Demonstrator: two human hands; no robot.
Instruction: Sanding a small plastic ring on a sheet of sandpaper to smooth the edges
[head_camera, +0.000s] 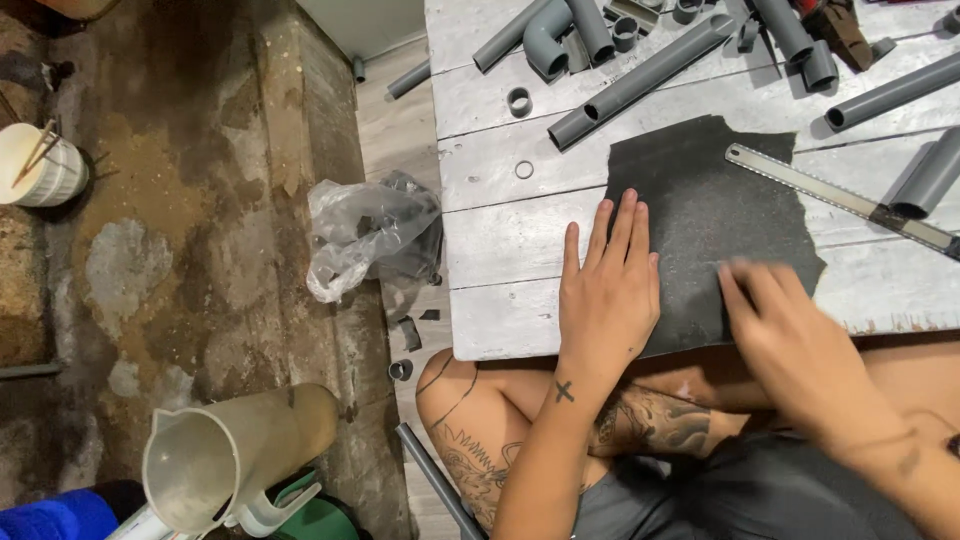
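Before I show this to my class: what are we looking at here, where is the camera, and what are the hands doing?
There is one picture, taken by a camera worn on a person's head and looking down at their own bare hands. The left hand lies flat on a dark rough sheet. The right hand is blurred and touches that sheet's near edge; nothing can be seen held in it. The sheet lies on a pale plank table, among grey pipes, pipe fittings and a metal ruler.
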